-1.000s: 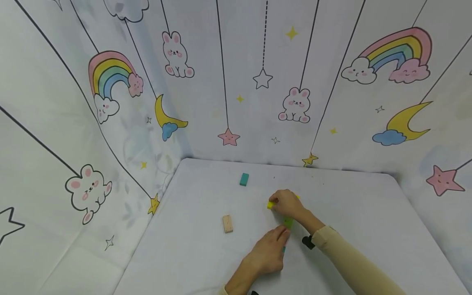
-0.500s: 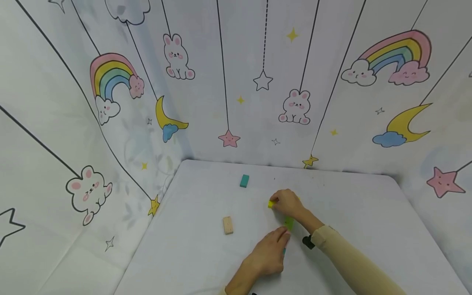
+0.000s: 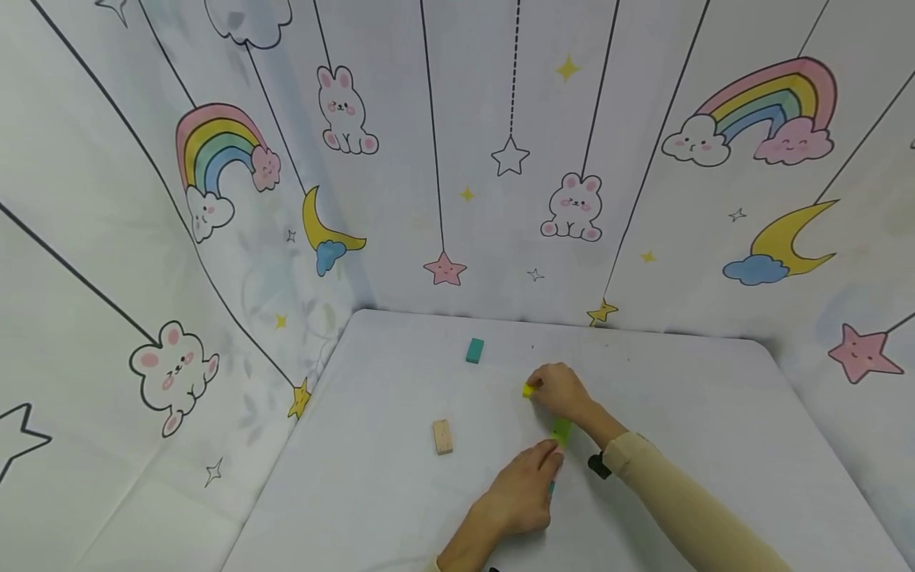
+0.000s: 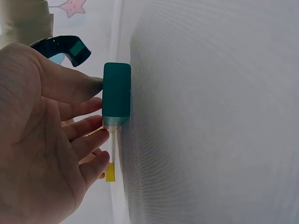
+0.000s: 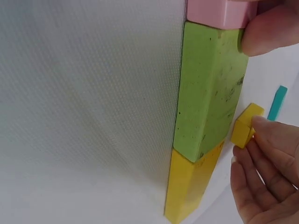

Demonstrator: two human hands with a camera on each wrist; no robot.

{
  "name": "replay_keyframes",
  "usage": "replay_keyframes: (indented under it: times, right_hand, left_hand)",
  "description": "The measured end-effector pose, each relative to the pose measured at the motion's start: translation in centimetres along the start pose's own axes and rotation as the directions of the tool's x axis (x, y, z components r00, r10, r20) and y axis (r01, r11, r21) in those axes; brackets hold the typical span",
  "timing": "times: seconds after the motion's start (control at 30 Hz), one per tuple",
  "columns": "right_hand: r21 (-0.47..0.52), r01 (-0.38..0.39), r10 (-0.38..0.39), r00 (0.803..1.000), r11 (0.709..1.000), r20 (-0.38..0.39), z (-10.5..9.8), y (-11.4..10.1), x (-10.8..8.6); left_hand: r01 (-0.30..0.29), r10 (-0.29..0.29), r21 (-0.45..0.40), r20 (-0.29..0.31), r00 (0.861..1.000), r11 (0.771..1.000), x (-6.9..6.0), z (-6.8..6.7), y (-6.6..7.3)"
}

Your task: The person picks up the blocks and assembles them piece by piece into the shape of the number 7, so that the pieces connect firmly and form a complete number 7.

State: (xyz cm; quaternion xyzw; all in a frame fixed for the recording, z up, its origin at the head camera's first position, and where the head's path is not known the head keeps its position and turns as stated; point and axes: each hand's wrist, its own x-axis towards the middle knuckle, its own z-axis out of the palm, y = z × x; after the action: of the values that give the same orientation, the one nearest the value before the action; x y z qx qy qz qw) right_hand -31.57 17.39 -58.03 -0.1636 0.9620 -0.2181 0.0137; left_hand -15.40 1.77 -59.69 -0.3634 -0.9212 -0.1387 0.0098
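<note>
My right hand (image 3: 562,393) pinches a yellow block (image 5: 246,125) between thumb and fingertips, beside the row's far end. The row lies end to end: a teal block (image 4: 116,91) nearest, then a pink block (image 5: 215,13), a green block (image 5: 205,88) and another yellow block (image 5: 189,186). From the row's left side, my left hand (image 3: 516,492) rests its fairly straight fingers on the near blocks. In the left wrist view its thumb touches the teal block. The head view hides most of the row behind both hands.
A separate teal block (image 3: 475,350) lies toward the table's back. Left of the hands is a plain wooden block (image 3: 442,437). The white table (image 3: 343,492) meets a patterned cloth wall (image 3: 400,199) at the back.
My right hand has shifted slightly away and to the right with the yellow block. The left hand stays at the near blocks.
</note>
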Motion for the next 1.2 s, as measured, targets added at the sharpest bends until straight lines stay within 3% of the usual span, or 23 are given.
replay_keyframes:
  times: [0.27,0.67,1.2]
  right_hand:
    - [-0.004,-0.025,0.025,1.000,1.000,-0.001,-0.3,-0.1,0.1]
    - [0.001,-0.065,0.065,0.998,0.998,-0.002,-0.5,0.3,0.4]
    - [0.006,-0.056,0.057,0.997,0.998,-0.051,-0.8,1.3,0.6]
  left_hand:
    - [-0.006,0.007,0.007,-0.021,1.000,1.000,0.0,0.1,-0.1]
    - [0.013,-0.013,-0.017,0.014,1.000,1.000,-0.1,0.1,-0.1]
    - [0.029,-0.028,-0.028,0.029,0.999,0.999,-0.1,0.0,-0.1]
